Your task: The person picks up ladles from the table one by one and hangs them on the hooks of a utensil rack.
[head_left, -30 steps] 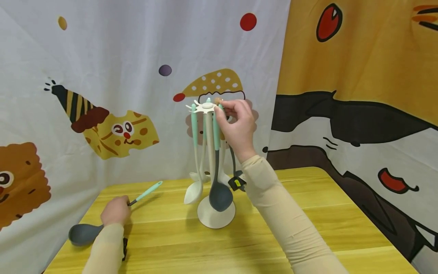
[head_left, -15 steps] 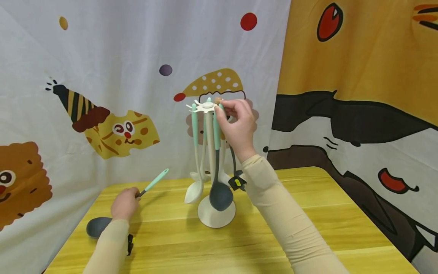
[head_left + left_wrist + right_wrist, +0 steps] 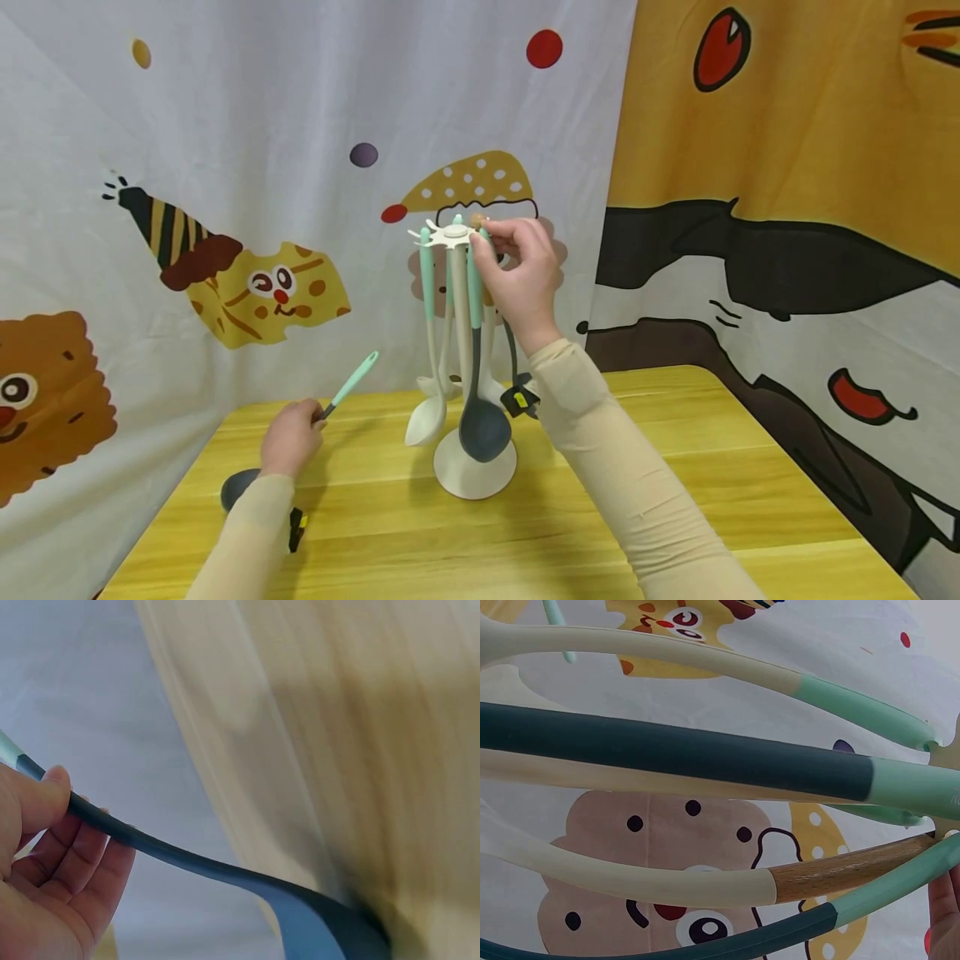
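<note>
My left hand point(image 3: 291, 437) grips a dark grey ladle with a mint handle point(image 3: 352, 385) by its shaft, left of the rack. Its handle end points up and right; the sleeve partly hides its bowl point(image 3: 238, 487). Thumb and fingers pinch the dark shaft point(image 3: 187, 861) in the left wrist view. My right hand point(image 3: 525, 275) pinches the right side of the top of a white utensil rack point(image 3: 454, 232), beside the handle ends. On the rack hang a dark grey ladle point(image 3: 486, 429), a white spoon point(image 3: 425, 421) and several other utensils.
The rack's round white base point(image 3: 475, 482) stands on a yellow wooden table point(image 3: 420, 550). A white curtain with cartoon prints point(image 3: 277, 100) hangs right behind the table's back edge. Wood-handled point(image 3: 847, 870) and mint-handled utensils hang close together on the rack.
My left hand has carried the ladle right and toward the back, closer to the rack, its handle end rising. The right hand and the rack have stayed in place.
</note>
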`<action>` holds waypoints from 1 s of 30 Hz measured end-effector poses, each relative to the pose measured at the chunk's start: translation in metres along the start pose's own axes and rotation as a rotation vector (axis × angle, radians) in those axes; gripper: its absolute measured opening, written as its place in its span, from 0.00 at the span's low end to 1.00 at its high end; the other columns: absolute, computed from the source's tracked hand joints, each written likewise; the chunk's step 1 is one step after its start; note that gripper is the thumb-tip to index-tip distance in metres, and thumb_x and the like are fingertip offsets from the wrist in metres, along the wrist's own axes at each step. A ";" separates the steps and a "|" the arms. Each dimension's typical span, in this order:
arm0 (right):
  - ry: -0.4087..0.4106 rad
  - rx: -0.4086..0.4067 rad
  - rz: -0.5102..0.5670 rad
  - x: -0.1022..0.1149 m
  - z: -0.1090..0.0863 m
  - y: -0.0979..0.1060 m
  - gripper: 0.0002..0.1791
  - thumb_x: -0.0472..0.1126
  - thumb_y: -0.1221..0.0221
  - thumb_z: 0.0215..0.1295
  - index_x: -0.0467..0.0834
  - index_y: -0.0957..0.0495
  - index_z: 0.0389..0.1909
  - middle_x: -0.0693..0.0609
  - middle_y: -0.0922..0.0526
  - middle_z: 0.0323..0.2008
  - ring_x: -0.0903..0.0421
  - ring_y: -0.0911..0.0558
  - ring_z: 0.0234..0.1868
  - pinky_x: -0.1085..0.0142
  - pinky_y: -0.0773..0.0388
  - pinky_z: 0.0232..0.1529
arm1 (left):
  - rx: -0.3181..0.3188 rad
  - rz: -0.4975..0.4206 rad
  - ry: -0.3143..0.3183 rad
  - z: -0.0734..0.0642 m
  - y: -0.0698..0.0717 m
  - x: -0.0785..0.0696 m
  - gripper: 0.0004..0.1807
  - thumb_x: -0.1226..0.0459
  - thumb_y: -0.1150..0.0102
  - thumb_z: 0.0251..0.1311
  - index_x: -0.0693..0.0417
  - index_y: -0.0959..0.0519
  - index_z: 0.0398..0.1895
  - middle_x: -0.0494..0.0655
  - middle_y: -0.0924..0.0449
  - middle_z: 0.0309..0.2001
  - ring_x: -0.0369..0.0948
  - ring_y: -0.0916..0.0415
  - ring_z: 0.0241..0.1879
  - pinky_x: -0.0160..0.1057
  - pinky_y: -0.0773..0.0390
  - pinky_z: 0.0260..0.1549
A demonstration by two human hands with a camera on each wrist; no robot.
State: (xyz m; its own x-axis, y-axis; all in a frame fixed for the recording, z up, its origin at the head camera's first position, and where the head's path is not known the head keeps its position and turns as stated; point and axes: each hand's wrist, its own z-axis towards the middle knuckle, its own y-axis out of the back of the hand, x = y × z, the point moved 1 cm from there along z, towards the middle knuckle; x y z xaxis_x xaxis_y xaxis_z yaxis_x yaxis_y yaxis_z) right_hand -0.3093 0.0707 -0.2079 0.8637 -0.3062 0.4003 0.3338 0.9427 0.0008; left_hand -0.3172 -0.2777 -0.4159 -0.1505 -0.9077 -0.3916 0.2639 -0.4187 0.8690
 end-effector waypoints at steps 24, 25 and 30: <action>0.027 -0.010 0.004 0.001 -0.001 0.000 0.11 0.35 0.38 0.65 0.32 0.19 0.43 0.41 0.23 0.41 0.50 0.21 0.40 0.59 0.19 0.45 | -0.175 -0.181 -0.117 0.003 0.011 -0.055 0.05 0.70 0.36 0.63 0.61 0.23 0.37 0.53 0.22 0.31 0.50 0.27 0.31 0.51 0.25 0.34; 0.028 -0.010 0.004 0.001 0.000 0.000 0.11 0.35 0.38 0.65 0.32 0.19 0.43 0.41 0.23 0.41 0.50 0.21 0.40 0.59 0.19 0.45 | -0.185 -0.186 -0.124 0.002 0.013 -0.058 0.05 0.69 0.36 0.62 0.61 0.23 0.37 0.53 0.23 0.31 0.50 0.27 0.31 0.51 0.26 0.33; 0.028 -0.010 0.002 0.000 0.000 0.000 0.11 0.35 0.38 0.65 0.32 0.19 0.43 0.41 0.23 0.41 0.51 0.21 0.40 0.62 0.19 0.45 | -0.231 -0.216 -0.158 0.001 0.023 -0.070 0.06 0.70 0.36 0.62 0.61 0.24 0.36 0.53 0.24 0.31 0.50 0.28 0.33 0.51 0.25 0.34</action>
State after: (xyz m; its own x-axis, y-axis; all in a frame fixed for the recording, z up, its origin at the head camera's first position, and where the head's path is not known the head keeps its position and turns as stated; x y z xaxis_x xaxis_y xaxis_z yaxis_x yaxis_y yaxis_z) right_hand -0.3094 0.0704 -0.2079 0.8745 -0.3084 0.3744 0.3359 0.9419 -0.0086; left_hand -0.3016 -0.2239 -0.3682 -0.3676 -0.7894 -0.4917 0.4152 -0.6124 0.6727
